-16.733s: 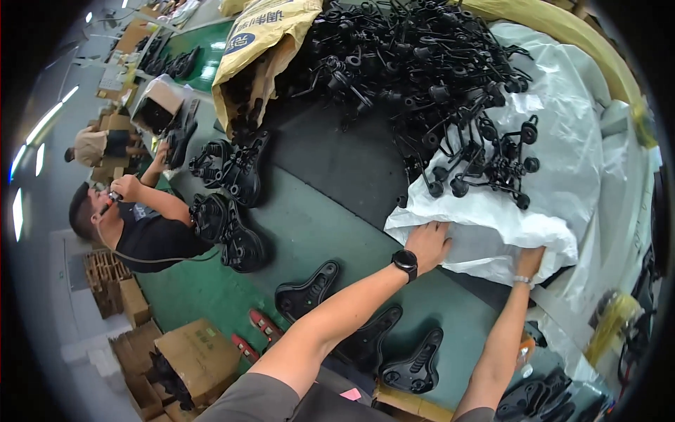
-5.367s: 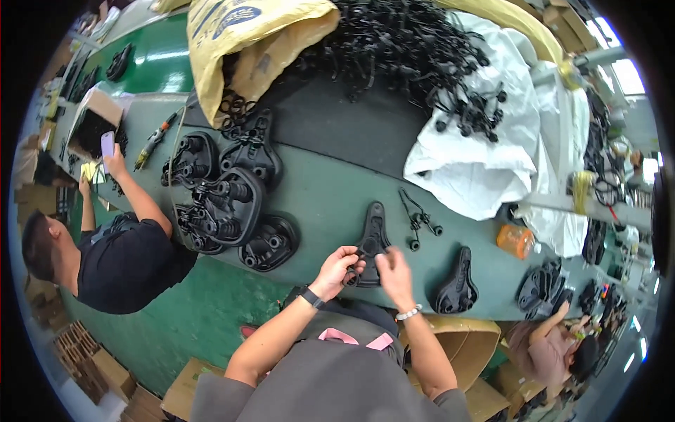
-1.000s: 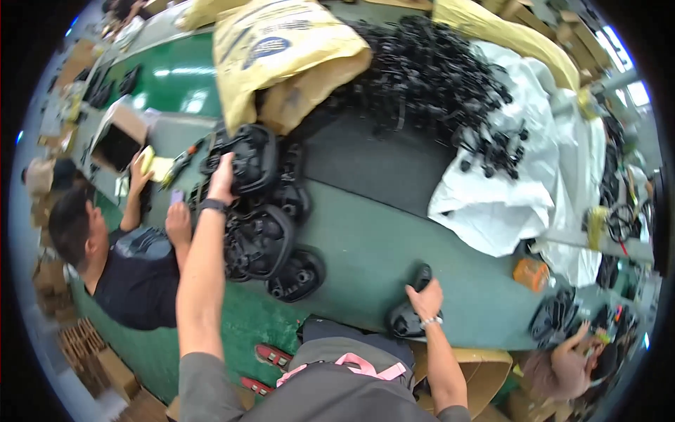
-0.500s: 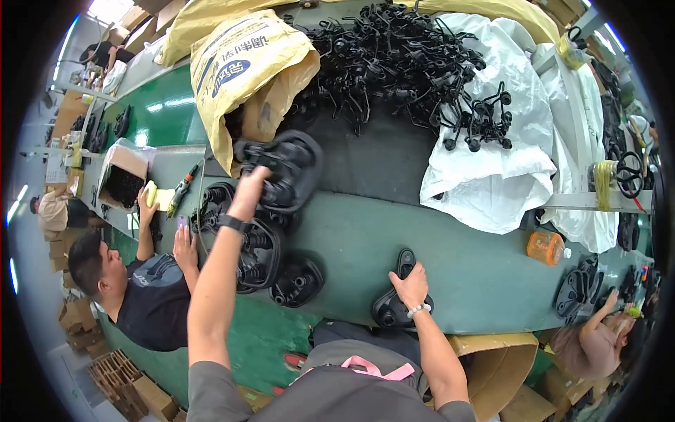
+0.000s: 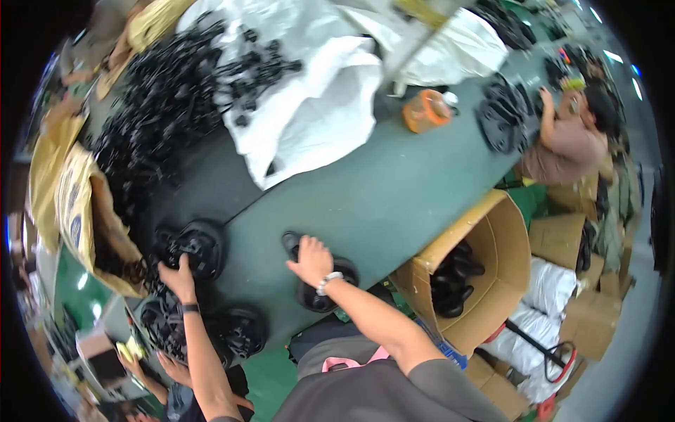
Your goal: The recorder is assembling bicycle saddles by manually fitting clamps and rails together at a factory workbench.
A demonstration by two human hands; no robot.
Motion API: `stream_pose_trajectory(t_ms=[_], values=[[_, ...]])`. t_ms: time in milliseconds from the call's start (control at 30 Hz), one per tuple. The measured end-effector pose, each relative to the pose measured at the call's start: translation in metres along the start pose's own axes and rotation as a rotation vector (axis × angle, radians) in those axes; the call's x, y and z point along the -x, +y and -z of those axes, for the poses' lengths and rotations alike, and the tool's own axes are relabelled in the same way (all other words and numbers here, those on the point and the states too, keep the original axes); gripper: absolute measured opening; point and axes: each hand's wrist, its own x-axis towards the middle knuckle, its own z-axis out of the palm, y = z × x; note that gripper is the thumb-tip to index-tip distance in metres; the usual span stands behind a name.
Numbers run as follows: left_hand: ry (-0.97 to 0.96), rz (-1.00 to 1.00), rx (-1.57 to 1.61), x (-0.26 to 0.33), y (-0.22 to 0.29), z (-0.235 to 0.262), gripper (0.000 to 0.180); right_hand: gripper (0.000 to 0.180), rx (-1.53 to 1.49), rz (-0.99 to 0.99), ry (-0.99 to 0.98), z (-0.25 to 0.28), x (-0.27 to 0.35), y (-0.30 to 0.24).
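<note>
My right hand (image 5: pixel 313 261) is closed over the middle of a black moulded part (image 5: pixel 320 299). The part lies on the green tabletop, its narrow end poking out past my fingers and its wide rounded end towards me. My left hand (image 5: pixel 178 280) is at the near edge of another black moulded part (image 5: pixel 204 247), with thumb and fingers apart; blur hides whether they touch it. More black moulded parts (image 5: pixel 239 330) are grouped beside my left forearm.
Beyond my hands lie a heap of black knobbed pieces (image 5: pixel 169 105), a white sack (image 5: pixel 309 119) and a yellow bag (image 5: pixel 77 197). An orange container (image 5: pixel 425 111) stands farther right. An open carton (image 5: pixel 503 281) holds black pieces. People work at left and right.
My view has swung right, bringing the open carton into sight. My left hand, earlier gripping the black moulded part, now has its fingers apart beside it. My right hand keeps its hold.
</note>
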Motion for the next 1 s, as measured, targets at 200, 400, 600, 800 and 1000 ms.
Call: stream_pose_trajectory(t_ms=[200, 400, 600, 800, 1000], values=[[-0.331, 0.012, 0.175, 0.156, 0.086, -0.038, 0.040, 0.062, -0.329, 0.074, -0.013, -0.015, 0.007, 0.003], [-0.596, -0.005, -0.153, 0.287, 0.174, -0.089, 0.082, 0.043, -0.606, 0.101, 0.148, 0.030, 0.062, 0.139], [-0.374, -0.247, -0.103, 0.199, 0.199, -0.115, 0.051, 0.037, -0.765, -0.208, 0.141, 0.040, 0.102, 0.255], [-0.405, -0.423, -0.184, 0.065, 0.282, -0.170, 0.038, 0.031, -0.801, -0.248, 0.139, 0.047, 0.097, 0.252], [-0.488, -0.404, 0.237, 0.089, 0.290, -0.148, 0.030, 0.032, -0.696, 0.027, 0.145, 0.097, -0.022, 0.130]])
